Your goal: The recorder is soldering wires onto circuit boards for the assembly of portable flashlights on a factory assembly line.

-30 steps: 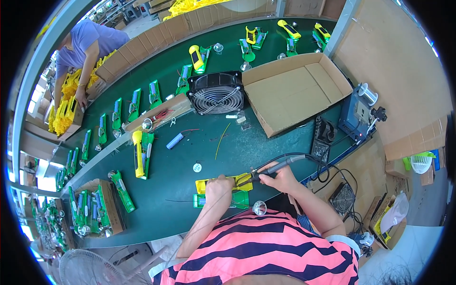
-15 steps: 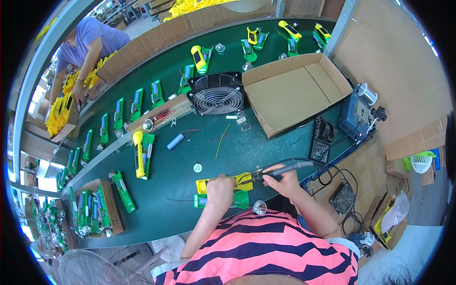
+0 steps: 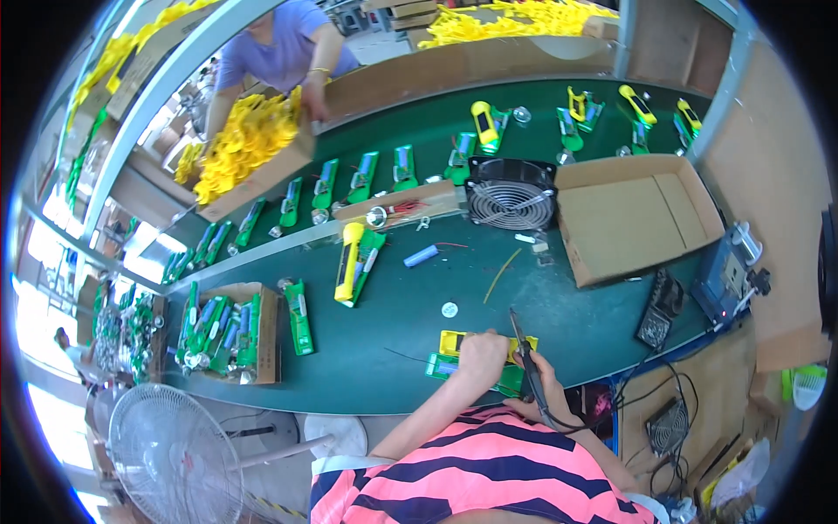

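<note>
My left hand (image 3: 484,356) is closed over a yellow flashlight casing (image 3: 451,341), pressing it at the table's near edge. Partly under my wrist lies a green flashlight half (image 3: 511,381), with a thin dark wire sticking out to its left. In my right hand (image 3: 548,384) is a soldering iron (image 3: 530,367), held upright with its tip pointing away from me, just right of the casing. My left fingertips are hidden behind the knuckles. The bulb end of the green half is covered by my right hand.
A small fan (image 3: 511,194) and a shallow cardboard box (image 3: 642,218) stand behind. A blue soldering station (image 3: 723,278) is at right. A loose blue battery (image 3: 422,256) lies mid-table; a box of green flashlight halves (image 3: 271,336) sits left. Across the bench, a person (image 3: 284,48) handles yellow parts.
The view has turned left, so the scene sits further right. The soldering iron has swung from lying sideways over the casing to upright, and my right hand has come nearer my body.
</note>
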The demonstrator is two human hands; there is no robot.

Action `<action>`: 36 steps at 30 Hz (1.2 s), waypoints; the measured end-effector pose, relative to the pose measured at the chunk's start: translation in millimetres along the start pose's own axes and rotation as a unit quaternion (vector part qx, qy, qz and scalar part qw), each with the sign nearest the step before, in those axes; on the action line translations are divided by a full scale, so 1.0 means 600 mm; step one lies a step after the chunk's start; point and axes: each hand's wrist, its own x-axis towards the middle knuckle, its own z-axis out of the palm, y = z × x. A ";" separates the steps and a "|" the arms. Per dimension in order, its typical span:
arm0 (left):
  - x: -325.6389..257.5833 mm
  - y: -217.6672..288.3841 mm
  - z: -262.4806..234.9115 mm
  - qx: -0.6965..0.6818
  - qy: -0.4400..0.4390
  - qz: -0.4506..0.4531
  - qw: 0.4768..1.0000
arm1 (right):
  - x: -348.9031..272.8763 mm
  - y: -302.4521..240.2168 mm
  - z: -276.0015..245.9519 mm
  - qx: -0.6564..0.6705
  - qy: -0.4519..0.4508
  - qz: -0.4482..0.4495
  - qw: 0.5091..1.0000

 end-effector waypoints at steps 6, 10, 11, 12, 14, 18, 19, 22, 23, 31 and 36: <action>-0.012 -0.008 -0.007 -0.034 0.020 0.016 0.999 | -0.001 -0.008 0.006 -0.054 0.010 0.004 0.998; -0.030 -0.025 -0.061 -0.217 0.098 0.056 0.970 | 0.017 -0.018 -0.003 0.003 -0.009 0.020 1.000; -0.041 -0.032 -0.073 -0.218 0.150 0.047 0.963 | 0.021 -0.019 -0.006 0.006 -0.003 0.018 1.000; -0.057 -0.038 -0.082 -0.218 0.201 0.034 0.955 | 0.026 -0.019 -0.011 0.010 0.000 0.016 1.000; -0.083 -0.052 -0.090 -0.202 0.127 0.000 0.971 | 0.044 -0.024 -0.028 0.010 -0.011 0.001 1.000; -0.081 -0.034 -0.034 -0.276 0.228 0.013 0.934 | 0.068 -0.023 -0.056 -0.015 -0.032 0.002 0.999; -0.081 -0.024 -0.027 -0.278 0.227 0.014 0.933 | 0.072 -0.023 -0.059 -0.030 -0.044 -0.029 0.998; -0.084 0.004 -0.003 -0.528 0.294 -0.112 0.789 | 0.070 -0.023 -0.058 -0.026 -0.048 -0.004 0.998; -0.084 0.004 -0.004 -0.478 0.324 -0.126 0.807 | 0.068 -0.024 -0.058 -0.028 -0.048 0.012 0.998; -0.084 -0.009 0.001 -0.310 0.302 -0.007 0.901 | 0.061 -0.010 -0.050 -0.015 -0.015 -0.021 1.000; -0.080 0.009 0.028 -0.407 0.291 -0.079 0.862 | 0.056 -0.022 -0.058 -0.017 -0.002 -0.027 0.999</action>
